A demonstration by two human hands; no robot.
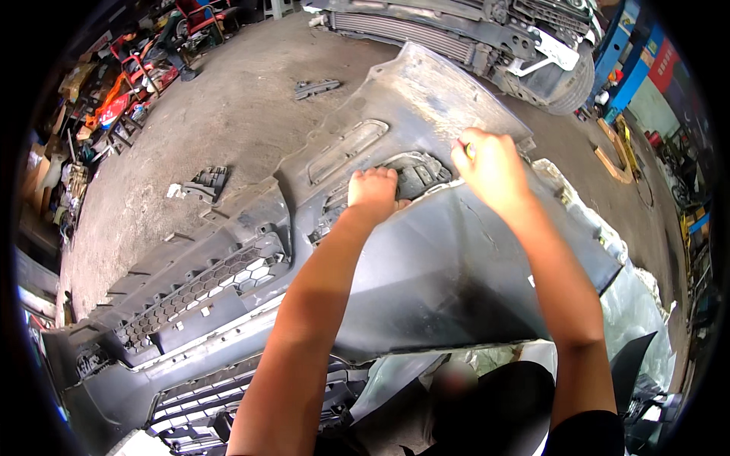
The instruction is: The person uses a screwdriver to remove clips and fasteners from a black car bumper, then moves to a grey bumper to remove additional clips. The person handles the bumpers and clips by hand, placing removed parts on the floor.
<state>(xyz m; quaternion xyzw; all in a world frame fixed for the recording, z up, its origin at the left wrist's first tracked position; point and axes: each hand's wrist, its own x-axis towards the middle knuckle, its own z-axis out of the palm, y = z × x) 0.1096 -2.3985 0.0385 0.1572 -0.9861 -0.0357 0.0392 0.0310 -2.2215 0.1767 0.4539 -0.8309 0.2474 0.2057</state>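
Observation:
A large dark grey car bumper (411, 281) lies in front of me with its inner side showing. My left hand (372, 190) is closed with its fingers curled at the edge of a black plastic bracket (418, 178) set into the bumper. Farther right, my right hand (490, 169) is held over the bumper's scuffed end, its fingers wrapped round a small tool with a yellow-green handle (470, 150). The fist hides the rest of that tool. A honeycomb grille (220, 285) runs along the bumper's left part.
Loose black plastic pieces (207, 184) lie on the concrete floor (167, 144), another (315, 89) farther off. A car with its front stripped (426, 34) stands ahead. Blue lift posts (635, 64) rise at right. Clutter and red chairs (129, 64) line the left.

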